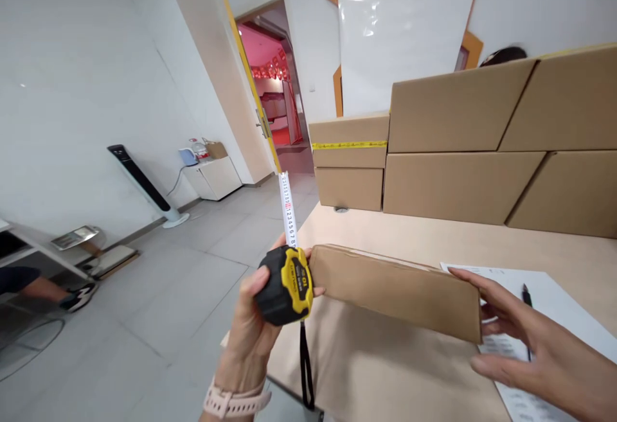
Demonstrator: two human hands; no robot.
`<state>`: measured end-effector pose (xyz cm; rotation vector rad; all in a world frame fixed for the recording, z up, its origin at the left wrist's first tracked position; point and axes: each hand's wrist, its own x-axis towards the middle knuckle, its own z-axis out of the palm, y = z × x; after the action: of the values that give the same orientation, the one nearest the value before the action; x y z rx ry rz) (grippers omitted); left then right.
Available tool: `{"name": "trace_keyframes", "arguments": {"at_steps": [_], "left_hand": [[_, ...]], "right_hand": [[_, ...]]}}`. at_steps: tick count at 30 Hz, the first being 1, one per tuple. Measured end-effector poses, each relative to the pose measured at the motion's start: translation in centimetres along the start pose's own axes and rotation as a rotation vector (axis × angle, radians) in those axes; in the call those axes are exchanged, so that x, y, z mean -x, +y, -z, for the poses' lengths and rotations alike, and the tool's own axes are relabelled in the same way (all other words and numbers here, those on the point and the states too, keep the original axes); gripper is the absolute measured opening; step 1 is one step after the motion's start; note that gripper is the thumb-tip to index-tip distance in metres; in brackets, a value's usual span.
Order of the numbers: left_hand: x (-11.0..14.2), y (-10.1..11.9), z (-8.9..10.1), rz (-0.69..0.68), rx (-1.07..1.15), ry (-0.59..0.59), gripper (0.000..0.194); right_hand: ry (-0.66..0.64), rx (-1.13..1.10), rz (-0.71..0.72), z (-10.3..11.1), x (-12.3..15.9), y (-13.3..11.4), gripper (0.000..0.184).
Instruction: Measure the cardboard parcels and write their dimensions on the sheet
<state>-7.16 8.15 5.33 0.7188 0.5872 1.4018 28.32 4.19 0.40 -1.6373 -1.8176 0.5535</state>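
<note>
- One bench (366,229), pale-topped, runs across the right side of the view.
- Six stacked boxes (457,114), brown cardboard, stand at its far side: three in the upper row, three in the lower. One strip of yellow tape (349,145) crosses the upper left box.
- One white cabinet (214,181) stands on the floor by the wall, beyond the bench's left side.
- One tower fan (139,178), black-fronted, leans in the view just left of that cabinet.
- One small box (395,290), long and narrow, is in front of the person over the near part of the bench, between the two hands.
- White paper (569,306) lies on the bench at the right; I cannot tell how many sheets.
- Two hands: the left hand (250,319) is curled firmly around the tape measure, with fingertips also against the small box's left end. The right hand (540,338) is loosely open, fingers at the box's right end, thumb spread away from it.
- One tape measure (286,284), black and yellow, with one blade (288,210) drawn out away from the person.
- One pink wristband (236,401) circles the left wrist.
- One black pen (526,295) lies on the paper, partly hidden by the right hand.
</note>
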Motion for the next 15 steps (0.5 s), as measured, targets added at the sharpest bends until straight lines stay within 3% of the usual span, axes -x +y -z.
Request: {"name": "trace_keyframes", "arguments": {"at_steps": [3, 5, 7, 9, 11, 15], "left_hand": [[-2.3, -0.5, -0.7, 0.008, -0.045, 0.062, 0.061], [-3.0, -0.8, -0.9, 0.015, -0.06, 0.124, 0.059], [-2.7, -0.8, -1.1, 0.013, -0.071, 0.175, 0.06], [-1.3, -0.5, -1.2, -0.006, -0.068, 0.18, 0.067], [0.6, -0.4, -1.5, -0.006, -0.05, 0.111, 0.075], [3.9, -1.5, -2.7, 0.154, -0.026, -0.228, 0.082]], "right_hand": [[-0.044, 0.004, -0.021, -0.1, -2.8, -0.7, 0.082], [0.07, 0.071, 0.047, -0.6, -4.3, -0.7, 0.076], [0.171, 0.138, 0.156, -1.0, -5.3, -0.6, 0.07], [0.191, 0.154, 0.187, -1.1, -6.1, -0.7, 0.066], [0.136, 0.098, 0.109, -1.0, -6.8, -0.9, 0.066], [0.014, -0.137, 0.003, -0.3, -8.7, -1.2, 0.068]]}}
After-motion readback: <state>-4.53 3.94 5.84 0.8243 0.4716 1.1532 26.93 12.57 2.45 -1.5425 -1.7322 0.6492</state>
